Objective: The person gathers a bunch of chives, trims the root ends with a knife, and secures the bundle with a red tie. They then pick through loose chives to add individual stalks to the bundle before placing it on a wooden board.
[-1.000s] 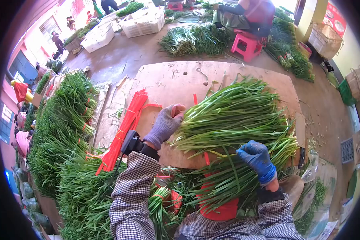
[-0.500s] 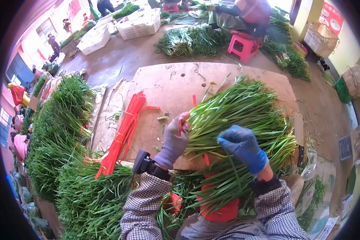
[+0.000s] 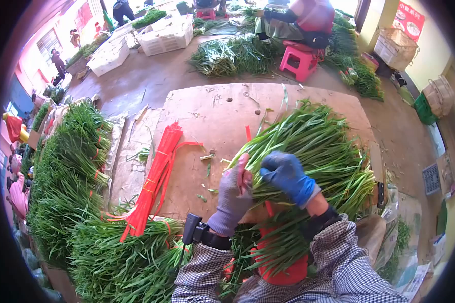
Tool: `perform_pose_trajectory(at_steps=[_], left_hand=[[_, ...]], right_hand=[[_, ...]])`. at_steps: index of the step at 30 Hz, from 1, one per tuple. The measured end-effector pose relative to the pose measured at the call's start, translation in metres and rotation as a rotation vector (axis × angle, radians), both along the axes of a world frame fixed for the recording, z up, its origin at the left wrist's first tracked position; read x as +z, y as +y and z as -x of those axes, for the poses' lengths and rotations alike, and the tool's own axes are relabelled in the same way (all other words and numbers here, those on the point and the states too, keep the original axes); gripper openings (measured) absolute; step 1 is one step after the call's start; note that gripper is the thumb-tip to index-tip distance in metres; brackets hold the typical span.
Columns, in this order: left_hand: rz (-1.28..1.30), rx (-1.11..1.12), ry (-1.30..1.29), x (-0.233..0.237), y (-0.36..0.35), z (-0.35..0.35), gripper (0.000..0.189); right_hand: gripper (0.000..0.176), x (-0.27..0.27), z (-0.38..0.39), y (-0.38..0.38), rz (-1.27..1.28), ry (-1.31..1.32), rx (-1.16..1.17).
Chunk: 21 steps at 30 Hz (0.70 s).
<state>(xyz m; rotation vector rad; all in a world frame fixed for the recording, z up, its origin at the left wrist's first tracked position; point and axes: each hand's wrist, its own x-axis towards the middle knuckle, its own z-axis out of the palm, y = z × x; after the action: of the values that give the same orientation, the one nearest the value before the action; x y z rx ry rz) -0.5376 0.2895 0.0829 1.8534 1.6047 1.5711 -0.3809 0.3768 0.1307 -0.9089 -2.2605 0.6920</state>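
A loose heap of garlic chives (image 3: 313,146) lies on the right half of a wooden board, pale stem ends to the right. At its left edge is my left hand (image 3: 235,194) in a grey glove with bare fingertips, curled around some chive stalks, thumb up. My right hand (image 3: 288,177), in a blue glove, is closed just beside it above the heap; what its fingers pinch is hidden. Left of my hands lies a tied bundle of red plastic strips (image 3: 159,174). A single red strip (image 3: 247,133) shows beyond the left hand, partly under the chives.
The wooden board (image 3: 202,108) is before me, with a dark-handled tool (image 3: 380,194) at its right edge. Tied chive bunches (image 3: 68,171) are piled at left. Ahead are white crates (image 3: 166,36), a chive pile (image 3: 232,54) and a person on a pink stool (image 3: 301,59).
My right hand has moved left and slightly up, close to my left hand. The left hand sits lower and a little further right. The view has shifted slightly.
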Motion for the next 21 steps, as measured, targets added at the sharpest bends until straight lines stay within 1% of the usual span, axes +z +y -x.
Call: perform_pose_trajectory(at_steps=[1, 2, 3, 4, 5, 7, 8, 9, 11, 12, 14, 15, 17, 18, 19, 20, 21], left_hand=[[0.076, -0.053, -0.219, 0.007, -0.004, 0.001, 0.052], [0.150, -0.102, -0.439, 0.011, -0.006, 0.003, 0.048], [0.146, -0.096, -0.442, 0.011, -0.008, 0.005, 0.048], [0.151, -0.108, -0.446, 0.011, -0.008, 0.007, 0.049], [0.157, -0.123, -0.449, 0.012, -0.007, 0.008, 0.049], [0.147, -0.118, -0.413, 0.013, -0.006, 0.005, 0.050], [0.140, -0.108, -0.374, 0.014, -0.006, 0.004, 0.051], [0.139, -0.112, -0.368, 0.014, -0.007, 0.004, 0.051], [0.154, -0.075, -0.244, 0.014, -0.009, 0.003, 0.049], [0.155, -0.074, -0.238, 0.015, -0.010, 0.004, 0.049], [0.156, 0.013, -0.371, 0.018, -0.013, 0.009, 0.051], [0.160, 0.016, -0.373, 0.023, -0.013, 0.013, 0.051], [0.172, 0.028, -0.683, 0.040, -0.015, 0.023, 0.047], [0.140, 0.051, -0.613, 0.044, -0.020, 0.026, 0.042], [0.141, 0.056, -0.613, 0.046, -0.025, 0.026, 0.042], [0.143, 0.046, -0.559, 0.046, -0.032, 0.024, 0.043], [0.147, 0.035, -0.504, 0.044, -0.038, 0.022, 0.043]], right_hand=[[0.014, 0.003, -0.008, 0.004, 0.000, 0.000, 0.002], [0.011, 0.008, -0.019, 0.007, -0.038, 0.013, -0.047], [0.009, 0.016, -0.027, 0.008, -0.076, 0.023, -0.094], [0.007, 0.025, -0.033, 0.006, 0.008, 0.093, -0.079], [0.007, 0.025, -0.030, 0.003, 0.004, 0.090, -0.081], [0.007, 0.022, -0.015, -0.007, 0.076, 0.294, 0.033], [0.012, 0.017, -0.009, -0.009, 0.086, 0.248, 0.099], [0.012, 0.012, -0.002, -0.010, 0.084, 0.254, 0.096], [0.014, 0.003, 0.008, -0.010, 0.027, 0.197, 0.087], [0.016, -0.002, 0.008, -0.011, 0.076, 0.140, 0.048], [0.015, -0.010, 0.006, -0.014, 0.080, 0.097, 0.054], [0.015, -0.012, 0.005, -0.015, 0.083, 0.047, 0.058], [0.013, -0.013, 0.001, -0.014, 0.117, 0.068, 0.085], [0.011, -0.013, -0.001, -0.015, 0.288, 0.202, 0.055], [0.011, -0.013, -0.001, -0.016, 0.462, 0.333, 0.026], [0.008, -0.011, -0.004, -0.016, 0.609, 0.386, -0.034], [0.008, -0.002, -0.005, -0.018, 0.614, 0.384, -0.034]])
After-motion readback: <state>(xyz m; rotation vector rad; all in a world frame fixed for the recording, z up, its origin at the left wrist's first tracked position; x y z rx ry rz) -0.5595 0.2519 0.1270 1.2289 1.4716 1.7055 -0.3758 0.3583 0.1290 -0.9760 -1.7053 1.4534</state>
